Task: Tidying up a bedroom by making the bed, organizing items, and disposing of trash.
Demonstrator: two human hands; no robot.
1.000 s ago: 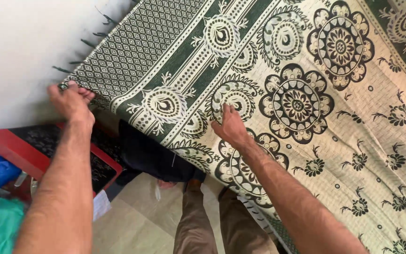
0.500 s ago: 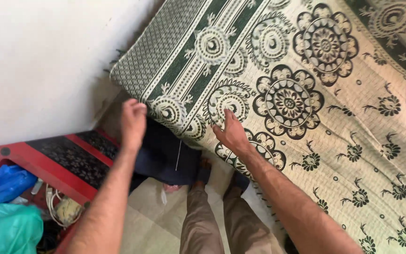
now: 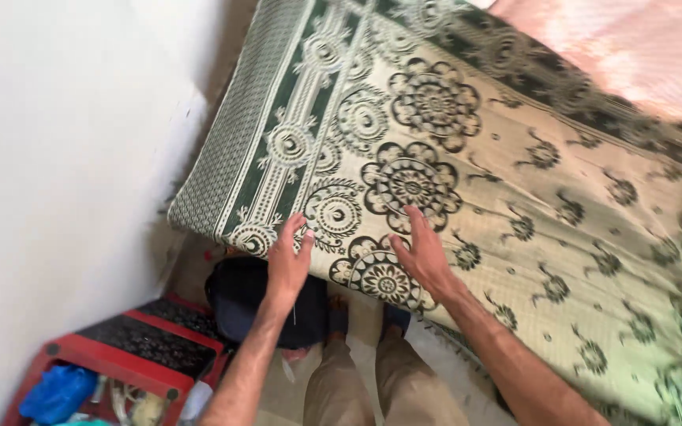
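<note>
The person stands at the near edge of a bed covered by a cream and dark green patterned bedspread (image 3: 451,158) with large round flower medallions and a striped border. The left hand (image 3: 290,256) is open with fingers spread, its fingertips resting on the bedspread's border near the hanging edge, gripping nothing. The right hand (image 3: 420,252) lies flat and open, palm down, on a flower medallion just beside the left hand, also holding nothing. Below the hands, a dark bag (image 3: 258,304) sits on the floor against the bed, and the person's tan trousers (image 3: 380,379) show beneath. At lower left stands a red rack (image 3: 120,367) with a black patterned top, holding a blue plastic bag (image 3: 57,392). A white wall (image 3: 57,173) runs along the left, and a pink cloth (image 3: 633,47) lies at the far right corner.
</note>
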